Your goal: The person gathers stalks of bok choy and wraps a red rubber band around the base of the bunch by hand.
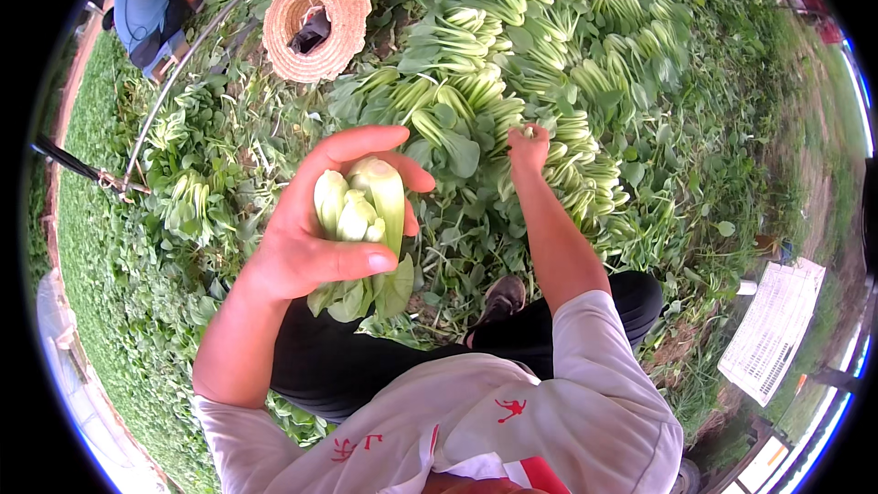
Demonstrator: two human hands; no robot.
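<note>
My left hand (343,219) holds several heads of bok choy (381,195) upright, their pale cut bases up and their leaves hanging below. Its thumb and fingers curl around the stems. Farther out, my right hand (529,140) is at the near edge of the laid-out bok choy, its fingers curled with a small pale end showing between them; whether this is a plant or something else cannot be told. Rows of harvested bok choy (480,89) lie on the ground around and beyond it, with pale stems and dark green leaves.
A straw hat (350,20) with a dark item inside lies beyond my left hand. A co-worker (147,7) crouches at the upper left, behind a curved metal hoop (180,68). Smaller bok choy piles (190,202) lie at left. A printed sheet (774,329) is at right.
</note>
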